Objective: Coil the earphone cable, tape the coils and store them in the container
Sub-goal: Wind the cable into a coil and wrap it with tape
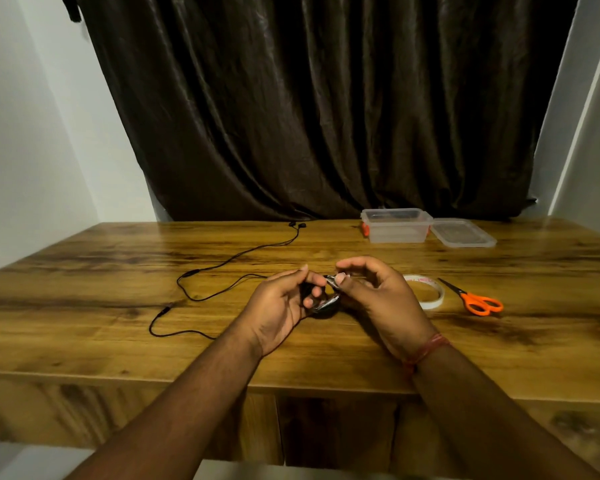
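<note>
Both hands meet over the middle of the wooden table. My left hand grips a small black coil of earphone cable. My right hand pinches a shiny strip of tape that lies against the coil. A second black earphone cable trails loose across the table to the left, its earbuds near the far edge. The roll of tape lies just right of my right hand. The clear plastic container stands open at the back right.
The container's lid lies beside it on the right. Orange-handled scissors rest to the right of the tape roll. A dark curtain hangs behind the table, with white walls on both sides.
</note>
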Demonstrator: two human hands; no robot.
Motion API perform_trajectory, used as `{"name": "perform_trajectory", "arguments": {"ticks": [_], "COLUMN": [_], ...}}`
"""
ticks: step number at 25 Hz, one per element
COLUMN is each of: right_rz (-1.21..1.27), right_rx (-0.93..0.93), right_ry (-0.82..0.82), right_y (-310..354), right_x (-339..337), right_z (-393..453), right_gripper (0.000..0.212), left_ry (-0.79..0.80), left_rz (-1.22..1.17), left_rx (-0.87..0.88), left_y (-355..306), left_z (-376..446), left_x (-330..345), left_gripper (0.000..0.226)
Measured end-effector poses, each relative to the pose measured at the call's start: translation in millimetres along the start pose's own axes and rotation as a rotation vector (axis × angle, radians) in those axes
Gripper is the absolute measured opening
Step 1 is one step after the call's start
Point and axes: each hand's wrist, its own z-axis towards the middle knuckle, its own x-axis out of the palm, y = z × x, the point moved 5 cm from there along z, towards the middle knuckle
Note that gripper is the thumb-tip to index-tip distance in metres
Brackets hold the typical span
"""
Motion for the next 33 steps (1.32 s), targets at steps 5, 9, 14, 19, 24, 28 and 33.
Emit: {"name": "perform_trajectory", "arguments": {"ticks": [5,9,14,19,24,28,33], "right_rz": [-0.472,-1.504,-1.538,-1.157,-1.084,-0.983,-0.935], "right_rx": [-0.118,-0.042,-0.080,-0.146,-0.341,-0.330,-0.298], "right_ry": [-0.286,-0.050,0.081,0.065,0.175,0.140,0.109], "right_y": [21.0,27.4,19.5,16.9,4.6,7.9,9.0], "right_x": [-48.1,-84.5,-75.6,-33.3,-8.2,-17.2,-21.7], "right_z": [1.5,-5.3,-10.7,9.7,3.7,-0.1,-3.3], "right_gripper": [0.014,0.019,0.010,0.007,0.004,0.002,0.006], "left_ry": [-0.065,-0.113,-0.274,-0.301,-0.269,-0.247,-0.239], "left_rz": [0.022,-0.045,0.111,0.498,0.896,0.903,0.768], "left_rx": [0.016,0.006,0.047,0.107,0.209,0.230,0.206], "left_y": [-3.6,-0.4,1.6,5.2,3.1,0.8,0.1], "left_z": [-2.3,3.3,8.7,3.1,3.8,3.0,-0.2], "left_x": [-4.3,-9.0,-16.8,-12.8,-5.0,-3.0,-4.2], "left_gripper": [0.039,0.035,0.017,0.021,0.039,0.029,0.019]}}
